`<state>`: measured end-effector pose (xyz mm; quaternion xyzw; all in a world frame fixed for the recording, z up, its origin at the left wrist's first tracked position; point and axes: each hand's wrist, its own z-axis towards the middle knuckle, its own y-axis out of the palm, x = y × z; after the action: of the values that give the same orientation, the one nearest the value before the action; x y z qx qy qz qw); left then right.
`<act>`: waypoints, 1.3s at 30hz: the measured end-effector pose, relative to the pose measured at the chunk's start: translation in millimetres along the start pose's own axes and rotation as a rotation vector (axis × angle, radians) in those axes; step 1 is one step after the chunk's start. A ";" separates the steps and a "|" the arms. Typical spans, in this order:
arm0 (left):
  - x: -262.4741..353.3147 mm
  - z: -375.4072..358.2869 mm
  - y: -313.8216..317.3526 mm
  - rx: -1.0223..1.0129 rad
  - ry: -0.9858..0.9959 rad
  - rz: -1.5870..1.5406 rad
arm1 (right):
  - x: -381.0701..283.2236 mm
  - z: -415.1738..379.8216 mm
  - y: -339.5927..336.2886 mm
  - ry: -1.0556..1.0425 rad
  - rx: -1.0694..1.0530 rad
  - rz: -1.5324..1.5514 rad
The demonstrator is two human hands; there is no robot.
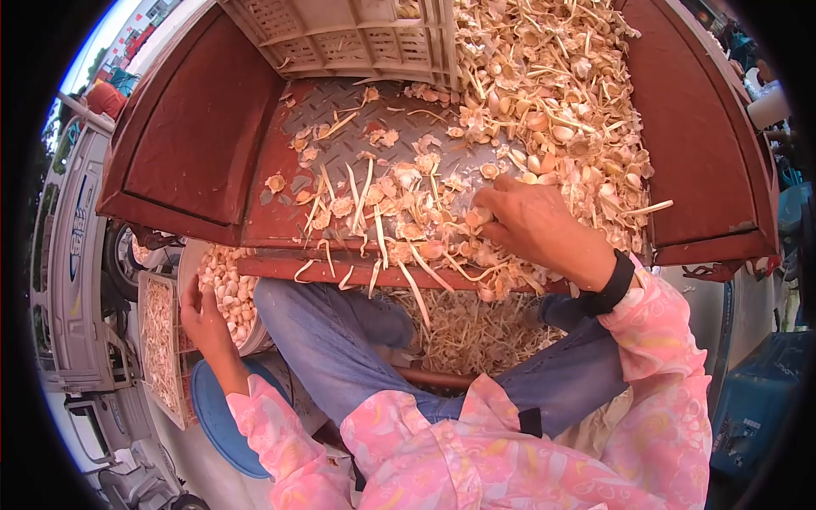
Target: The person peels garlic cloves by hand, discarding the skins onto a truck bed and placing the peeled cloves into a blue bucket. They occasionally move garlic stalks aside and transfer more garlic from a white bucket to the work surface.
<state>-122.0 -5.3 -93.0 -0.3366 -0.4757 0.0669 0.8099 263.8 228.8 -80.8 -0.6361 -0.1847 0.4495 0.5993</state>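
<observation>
My right hand rests palm down on a heap of garlic cloves, skins and dry stalks spread over a red metal truck bed; its fingers curl around a clove at the heap's near edge. My left hand is down at my left side, at the rim of a white bucket filled with peeled garlic cloves. Its fingers are bent over the cloves; whether it holds one is hidden. I wear pink flowered sleeves and blue jeans.
A pale plastic crate stands at the back of the bed. Red side panels flank the bed. Below left lie a mesh tray of garlic and a blue stool. Skins litter the ground between my knees. A vehicle stands at left.
</observation>
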 end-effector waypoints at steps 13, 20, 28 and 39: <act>193.3 -103.9 197.6 -0.794 0.846 -0.144 | 53.4 -2.3 -24.2 0.038 0.259 0.105; 212.2 -100.3 186.6 -0.791 0.797 0.081 | 46.3 3.6 -16.0 0.028 0.091 -0.135; 196.9 -97.9 187.3 -0.891 0.635 -0.081 | 34.0 -6.8 -19.8 -0.017 0.187 0.077; 192.5 -118.9 134.8 -1.286 -0.372 -1.374 | 33.3 -0.8 -25.5 0.001 0.246 0.030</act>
<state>107.1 122.9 -73.5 -0.3484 -0.6357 -0.6442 0.2440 289.8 259.5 -68.9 -0.5607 -0.1184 0.4775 0.6661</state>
